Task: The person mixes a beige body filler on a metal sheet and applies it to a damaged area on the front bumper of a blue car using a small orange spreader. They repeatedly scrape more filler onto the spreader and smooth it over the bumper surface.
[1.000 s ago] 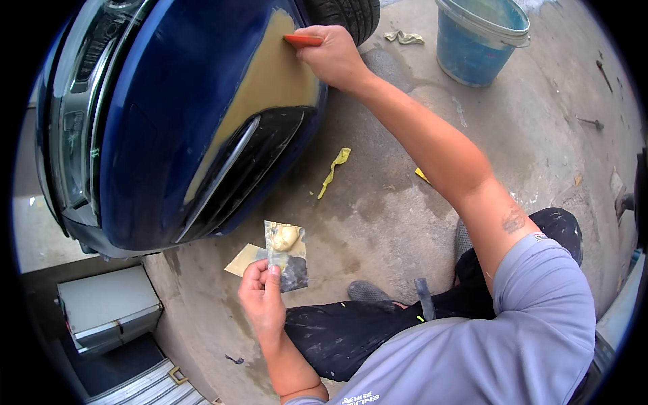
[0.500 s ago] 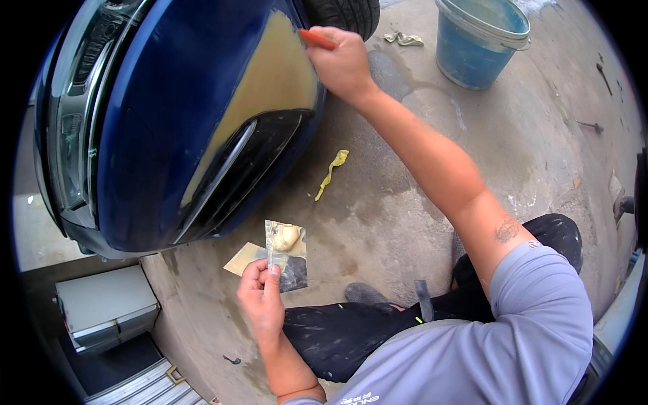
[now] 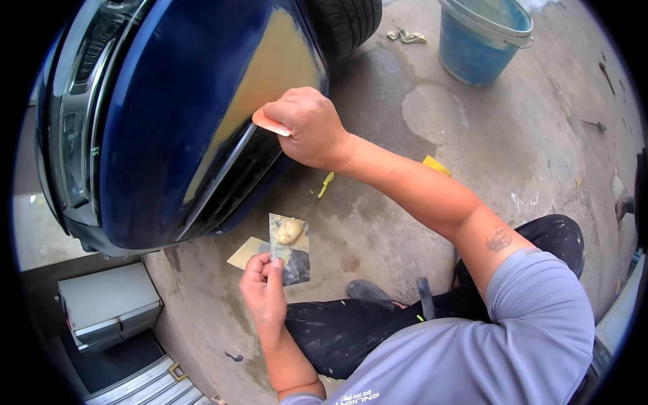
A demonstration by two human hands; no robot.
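My right hand grips an orange spreader at the lower part of a tan filler patch on the blue car bumper, beside the black vent trim. The spreader's far edge is over the bumper; whether it touches is hard to tell. Low in the middle, my left hand holds a clear flat board bearing a lump of cream putty, along with a pale beige flat piece sticking out to the left.
A tire is at the top, near a crumpled cloth and a blue bucket. A yellow strip and yellow piece lie on the concrete. A white box stands lower left, bolts or tools at right.
My right hand has come down and to the left with the orange spreader, from the patch's upper edge to its lower part. My left hand and the board have risen slightly.
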